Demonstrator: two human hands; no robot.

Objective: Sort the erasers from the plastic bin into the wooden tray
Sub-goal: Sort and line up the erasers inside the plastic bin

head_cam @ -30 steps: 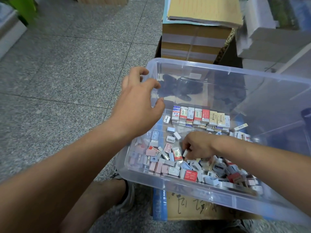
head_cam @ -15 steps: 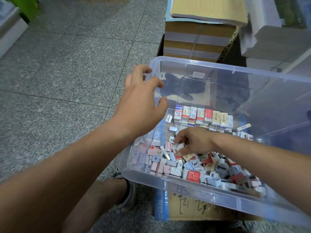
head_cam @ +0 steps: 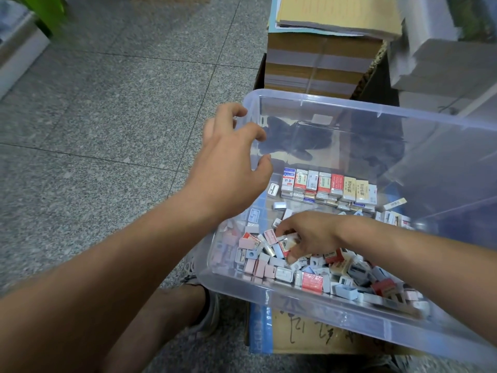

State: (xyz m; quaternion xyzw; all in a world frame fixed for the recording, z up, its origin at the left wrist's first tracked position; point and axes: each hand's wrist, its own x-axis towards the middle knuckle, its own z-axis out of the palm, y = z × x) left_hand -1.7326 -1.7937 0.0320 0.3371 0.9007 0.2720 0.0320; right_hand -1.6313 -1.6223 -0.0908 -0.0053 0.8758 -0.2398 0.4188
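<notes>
Granite floor [head_cam: 107,130]; clear bin [head_cam: 349,103], sleeved erasers [head_cam: 322,184]; right hand [head_cam: 312,232] pinches white eraser [head_cam: 290,239], left hand [head_cam: 228,168] loose, empty.

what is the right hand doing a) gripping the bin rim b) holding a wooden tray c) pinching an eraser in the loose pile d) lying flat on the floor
c: the right hand is down in the bin, its fingers curled round a white eraser among the loose ones.
</notes>
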